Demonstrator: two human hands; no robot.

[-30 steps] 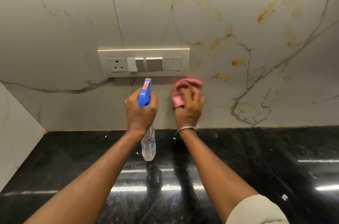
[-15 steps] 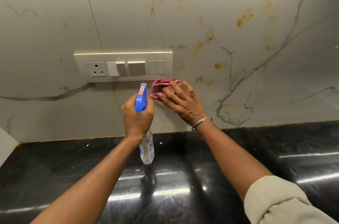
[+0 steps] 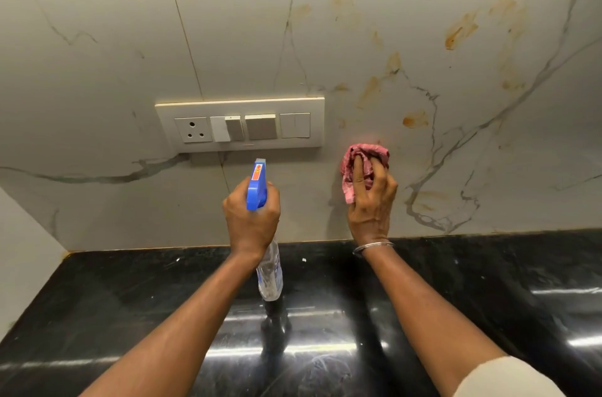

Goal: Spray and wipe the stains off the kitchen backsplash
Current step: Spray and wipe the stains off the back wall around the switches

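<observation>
Rightward since a moment ago, my right hand (image 3: pixel 371 201), fingers curled into the bunched pink cloth (image 3: pixel 366 155), presses it on the backsplash (image 3: pixel 97 87) beside the switch plate (image 3: pixel 241 105). My left hand (image 3: pixel 250 220) grips the spray bottle (image 3: pixel 257 185). Orange stains (image 3: pixel 415 120) remain far right, unwiped.

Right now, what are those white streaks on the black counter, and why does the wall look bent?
Head view: the streaks are glare on the glossy counter; the wide-angle lens bows the backsplash; the right hand casts a shadow leftward.
</observation>
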